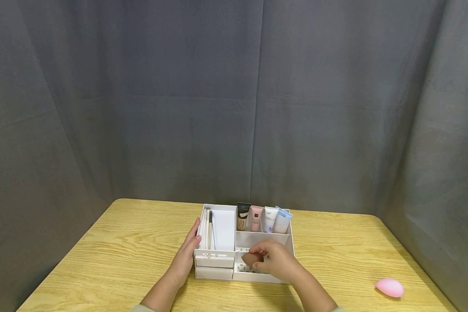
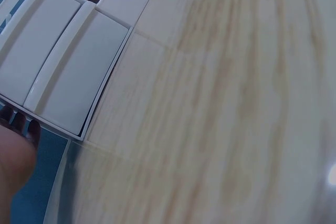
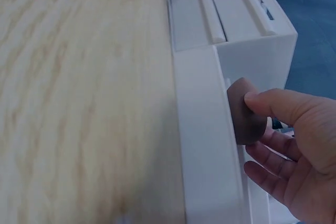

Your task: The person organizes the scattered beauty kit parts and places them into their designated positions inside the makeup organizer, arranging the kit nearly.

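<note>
A grey curtain hangs behind the light wooden table [image 1: 140,242]. On it stands a white plastic compartment organiser [image 1: 223,229]; the left hand [image 1: 187,253] rests flat-fingered against its left side. The right hand [image 1: 278,260] pinches a brown teardrop makeup sponge [image 1: 251,258] over the front-right compartment.

Tubes [image 1: 262,218]: four, upright, organizer's 12 o'clock side
Sponges: two, brown sponge [image 1: 251,259], pink sponge [image 1: 390,287]
Brushes [image 1: 209,229]: two
Drawers [image 1: 214,267]: two
Hands: two, left hand [image 1: 187,255], right hand [image 1: 277,260]
</note>
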Action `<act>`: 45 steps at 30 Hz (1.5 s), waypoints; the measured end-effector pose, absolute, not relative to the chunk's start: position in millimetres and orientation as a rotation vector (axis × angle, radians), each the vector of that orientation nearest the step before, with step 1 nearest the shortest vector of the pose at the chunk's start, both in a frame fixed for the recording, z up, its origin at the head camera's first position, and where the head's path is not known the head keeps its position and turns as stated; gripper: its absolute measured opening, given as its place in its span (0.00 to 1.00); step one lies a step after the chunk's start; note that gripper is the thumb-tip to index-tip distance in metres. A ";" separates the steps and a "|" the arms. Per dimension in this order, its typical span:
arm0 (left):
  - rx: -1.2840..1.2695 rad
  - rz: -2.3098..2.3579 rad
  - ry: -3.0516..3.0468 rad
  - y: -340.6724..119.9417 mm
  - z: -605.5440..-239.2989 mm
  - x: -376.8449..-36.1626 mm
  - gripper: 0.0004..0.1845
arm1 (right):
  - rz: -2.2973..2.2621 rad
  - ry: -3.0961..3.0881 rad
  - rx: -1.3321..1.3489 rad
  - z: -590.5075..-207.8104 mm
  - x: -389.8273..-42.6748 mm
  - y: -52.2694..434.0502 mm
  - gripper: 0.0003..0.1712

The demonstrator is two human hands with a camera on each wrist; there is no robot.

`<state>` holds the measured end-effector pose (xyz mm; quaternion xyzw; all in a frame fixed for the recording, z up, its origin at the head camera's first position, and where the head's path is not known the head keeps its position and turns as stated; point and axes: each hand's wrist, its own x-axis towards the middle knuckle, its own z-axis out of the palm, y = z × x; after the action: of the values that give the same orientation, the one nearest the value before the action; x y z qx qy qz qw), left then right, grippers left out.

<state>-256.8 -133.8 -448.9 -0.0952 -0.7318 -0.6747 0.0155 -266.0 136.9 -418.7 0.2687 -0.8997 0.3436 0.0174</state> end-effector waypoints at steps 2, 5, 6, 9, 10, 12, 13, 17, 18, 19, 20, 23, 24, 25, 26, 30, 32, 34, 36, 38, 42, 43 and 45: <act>-0.296 -2.099 -2.276 -133.8 -449.0 -256.8 0.32 | 1.032 -2.801 0.833 -420.7 -266.5 133.8 0.14; -0.299 -2.103 -2.273 -133.8 -449.1 -256.8 0.32 | 0.981 -2.812 0.830 -422.2 -266.3 130.3 0.13; -0.301 -2.105 -2.271 -133.9 -449.1 -256.9 0.32 | 0.957 -2.810 0.829 -422.8 -266.4 129.1 0.13; -0.307 -2.109 -2.268 -134.0 -449.0 -256.9 0.32 | 0.921 -2.794 0.829 -424.6 -266.2 126.2 0.13; -0.309 -2.110 -2.267 -134.0 -449.0 -256.9 0.32 | 0.907 -2.784 0.835 -425.3 -266.2 125.3 0.13; -0.311 -2.110 -2.266 -134.0 -449.0 -257.0 0.32 | 0.893 -2.771 0.850 -425.9 -265.5 123.5 0.13; -0.310 -2.110 -2.267 -134.0 -449.0 -257.0 0.32 | 0.890 -2.768 0.857 -425.8 -264.9 122.8 0.13; -0.300 -2.104 -2.271 -133.8 -449.4 -257.0 0.32 | 0.867 -2.774 0.870 -424.0 -261.7 119.8 0.13; -0.295 -2.101 -2.273 -133.7 -449.5 -257.1 0.32 | 0.863 -2.783 0.865 -423.4 -260.9 119.0 0.13; -0.291 -2.100 -2.273 -133.7 -449.6 -257.1 0.32 | 0.854 -2.792 0.857 -422.6 -260.1 118.2 0.13; -0.288 -2.099 -2.273 -133.6 -449.6 -257.2 0.32 | 0.847 -2.803 0.846 -422.0 -259.5 117.4 0.13; -0.284 -2.095 -2.272 -133.5 -449.8 -257.6 0.32 | 0.835 -2.838 0.813 -420.8 -259.0 115.8 0.14; -0.285 -2.097 -2.271 -133.4 -449.8 -257.6 0.32 | 0.836 -2.846 0.805 -420.6 -259.2 115.6 0.13; -0.286 -2.096 -2.270 -133.4 -449.8 -257.7 0.32 | 0.838 -2.854 0.795 -420.6 -259.4 115.3 0.13; -0.288 -2.097 -2.271 -133.4 -449.7 -257.7 0.32 | 0.844 -2.861 0.788 -420.6 -259.8 115.1 0.13; -0.290 -2.094 -2.276 -133.3 -449.6 -257.6 0.32 | 0.881 -2.877 0.774 -421.0 -260.9 115.2 0.13; -0.288 -2.092 -2.277 -133.3 -449.5 -257.4 0.32 | 0.900 -2.878 0.771 -420.9 -260.9 115.5 0.13; -0.287 -2.093 -2.274 -133.2 -449.3 -257.3 0.32 | 0.906 -2.878 0.766 -420.4 -260.7 115.6 0.13; -0.287 -2.096 -2.269 -133.1 -448.8 -257.0 0.32 | 0.901 -2.878 0.764 -419.9 -260.6 115.7 0.13; -0.284 -2.101 -2.266 -133.0 -448.6 -256.9 0.32 | 0.889 -2.881 0.763 -419.5 -260.4 115.7 0.14; -0.278 -2.103 -2.264 -133.0 -448.6 -256.8 0.32 | 0.893 -2.893 0.753 -419.3 -259.9 115.5 0.14; -0.280 -2.104 -2.263 -133.1 -448.7 -256.8 0.32 | 0.893 -2.896 0.748 -419.5 -260.0 115.6 0.14; -0.289 -2.105 -2.261 -133.4 -448.9 -257.0 0.32 | 0.893 -2.901 0.739 -419.7 -259.8 115.5 0.14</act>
<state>-257.0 -133.4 -448.9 -0.0933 -0.7286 -0.6783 0.0196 -259.8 115.5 -419.7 0.2365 -0.9285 0.2860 0.0088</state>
